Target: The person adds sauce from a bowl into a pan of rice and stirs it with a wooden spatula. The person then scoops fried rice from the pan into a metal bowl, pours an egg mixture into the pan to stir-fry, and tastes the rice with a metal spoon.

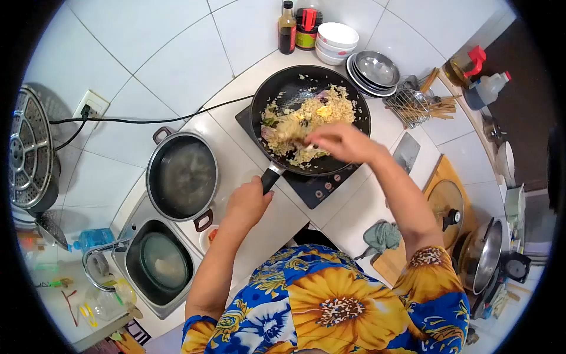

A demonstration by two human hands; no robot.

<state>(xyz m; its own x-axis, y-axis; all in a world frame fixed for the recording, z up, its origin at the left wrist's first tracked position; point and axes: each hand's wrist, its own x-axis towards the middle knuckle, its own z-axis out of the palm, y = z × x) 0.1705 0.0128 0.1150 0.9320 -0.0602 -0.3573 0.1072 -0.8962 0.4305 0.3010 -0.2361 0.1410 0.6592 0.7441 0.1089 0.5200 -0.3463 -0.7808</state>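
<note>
A black frying pan point(359, 127) sits on the induction cooktop point(318, 192), its inside spread with fried rice point(336, 106) and yellow egg bits. My left hand point(247, 203) is wrapped round the pan's black handle point(271, 177). Over the pan's lower right part, my right hand point(342, 143) is closed with its fingers pointing left at the rice. A blurred pale brown shape runs from those fingers into the rice; motion hides what it is.
Left stands a two-handled pot point(183, 177) beside the sink point(194, 265). A soy sauce bottle point(287, 29), stacked bowls point(337, 38) and metal plates point(377, 68) line the back. Rightward are a chopstick rack point(410, 109), a cleaver point(407, 152), a cloth point(382, 236) and a glass lid point(442, 203).
</note>
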